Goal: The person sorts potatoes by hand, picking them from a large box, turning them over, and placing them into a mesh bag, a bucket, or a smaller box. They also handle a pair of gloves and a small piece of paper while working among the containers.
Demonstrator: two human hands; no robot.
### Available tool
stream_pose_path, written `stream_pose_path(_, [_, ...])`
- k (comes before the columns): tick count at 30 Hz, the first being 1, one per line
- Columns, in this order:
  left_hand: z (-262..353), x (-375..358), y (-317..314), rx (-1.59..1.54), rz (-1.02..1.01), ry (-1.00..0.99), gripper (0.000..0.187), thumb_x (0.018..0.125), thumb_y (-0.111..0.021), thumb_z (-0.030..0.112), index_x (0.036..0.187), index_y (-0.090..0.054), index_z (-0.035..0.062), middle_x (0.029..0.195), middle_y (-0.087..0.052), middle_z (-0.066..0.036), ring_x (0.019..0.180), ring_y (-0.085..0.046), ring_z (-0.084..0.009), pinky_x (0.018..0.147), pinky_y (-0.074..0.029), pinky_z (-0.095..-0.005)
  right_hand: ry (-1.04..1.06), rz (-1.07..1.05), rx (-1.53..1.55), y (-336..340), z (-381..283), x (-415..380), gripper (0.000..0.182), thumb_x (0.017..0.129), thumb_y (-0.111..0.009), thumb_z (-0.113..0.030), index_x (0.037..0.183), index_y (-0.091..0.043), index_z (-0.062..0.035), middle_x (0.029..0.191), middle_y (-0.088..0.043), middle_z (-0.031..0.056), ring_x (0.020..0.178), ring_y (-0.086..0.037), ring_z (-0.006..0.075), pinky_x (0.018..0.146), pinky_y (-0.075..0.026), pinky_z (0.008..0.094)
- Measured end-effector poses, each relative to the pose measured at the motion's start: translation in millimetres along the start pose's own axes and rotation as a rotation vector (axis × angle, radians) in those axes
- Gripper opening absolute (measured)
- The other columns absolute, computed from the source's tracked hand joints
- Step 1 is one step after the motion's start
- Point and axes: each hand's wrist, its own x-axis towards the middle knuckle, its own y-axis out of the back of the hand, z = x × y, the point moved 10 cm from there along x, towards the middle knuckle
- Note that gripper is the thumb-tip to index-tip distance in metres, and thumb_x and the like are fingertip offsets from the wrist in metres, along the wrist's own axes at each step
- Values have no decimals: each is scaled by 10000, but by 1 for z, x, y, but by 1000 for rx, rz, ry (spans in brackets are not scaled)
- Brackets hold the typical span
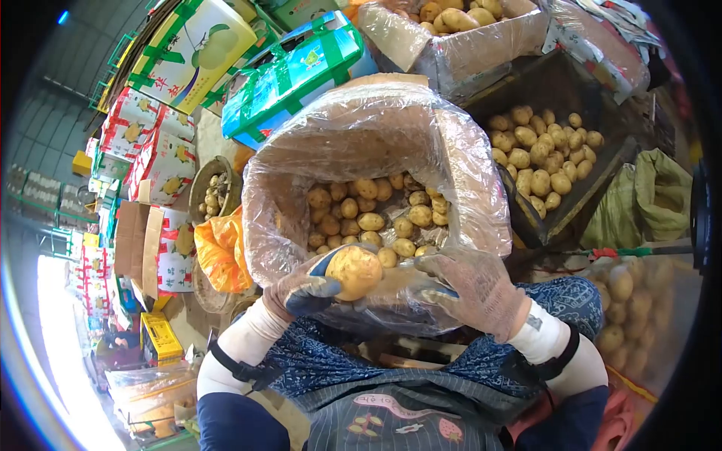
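Pinching a large potato (pixel 355 273) between thumb and fingers, the person's gloved left hand (pixel 302 289) holds it at the near edge of a plastic-lined cardboard box (pixel 472 177) in the head view. The gloved right hand (pixel 481 289) has its fingers loosely spread over the same edge, nothing in its grasp; whether it touches the plastic, one cannot tell. Smaller potatoes (pixel 370 221) lie across the bottom of the box. To its right sit a dark bin (pixel 555 84) with a heap of potatoes (pixel 540 183) and a green woven sack (pixel 656 195). Beyond the box stand a second potato carton (pixel 489 56) and a blue carton (pixel 301 79) bound with green tape. An orange bag (pixel 224 254) lies just beside its left wall, near a round basket (pixel 235 188).
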Motion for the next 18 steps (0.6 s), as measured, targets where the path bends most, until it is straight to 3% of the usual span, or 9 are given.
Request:
stream_pose_path(1, [0,4,-8,3,-12,-1,911,739,-843,207,1469,-340,-1,1376,-518,-154,1212,-560,-268,1033,-469,-372,43,68,29,4,-3,1,368,870,-671,-307,1168,-609,-99,1065,-671,139,994,-655,319,837,-515,426])
stream_pose_path(2, [8,8,-11,204,34,-72,964,681,-886,232,1451,-354,2,1340,-548,-158,1182,-582,-256,1016,-475,-363,39,71,18,0,0,4,368,870,-671,-307,1168,-609,-99,1065,-671,139,994,-655,319,837,-515,426])
stream_pose_path(3, [16,9,-12,402,83,-144,1017,624,-929,257,1433,-368,6,1304,-578,-163,1152,-603,-243,998,-482,-353,-1,34,139,-8,7,7,395,873,-672,-328,1180,-606,-88,1044,-674,149,985,-653,335,835,-515,430])
stream_pose_path(4, [16,11,-12,400,76,-147,1017,624,-929,257,1433,-368,6,1304,-578,-163,1152,-603,-243,998,-482,-353,-39,-4,262,-16,13,9,423,876,-673,-349,1193,-602,-77,1023,-677,160,976,-652,351,832,-515,434])
stream_pose_path(6, [40,9,-24,1026,102,-400,876,678,-901,234,1397,-448,19,1321,-579,-129,1208,-565,-215,1023,-450,-364,-56,-12,315,-24,19,11,465,877,-676,-378,1214,-594,-68,1022,-674,166,969,-654,349,832,-516,428])
stream_pose_path(7, [45,8,-28,1026,111,-483,802,696,-887,245,1358,-490,27,1279,-609,-134,1191,-582,-230,1016,-450,-366,-72,-22,377,-25,19,13,508,878,-679,-408,1234,-587,-58,1021,-672,173,962,-656,348,832,-517,423])
stream_pose_path(11, [57,4,-42,1090,144,-553,791,693,-886,232,1351,-498,28,1265,-615,-147,1170,-599,-262,1014,-452,-369,-171,-176,526,-34,11,16,573,879,-696,-409,1290,-551,-36,1012,-673,171,949,-658,325,839,-518,394])
stream_pose_path(17, [62,-6,-61,1315,221,-692,881,677,-894,212,1396,-427,11,1252,-615,-152,1153,-601,-292,989,-466,-380,17,31,657,-20,-1,22,628,903,-698,-367,1346,-477,20,1009,-685,145,859,-670,217,790,-544,353])
stream_pose_path(18, [63,-9,-65,1388,278,-725,901,675,-896,216,1406,-410,9,1237,-617,-151,1136,-604,-295,975,-472,-386,-257,-151,995,-37,8,20,636,912,-686,-391,1351,-472,17,1016,-680,136,827,-667,180,750,-551,320])
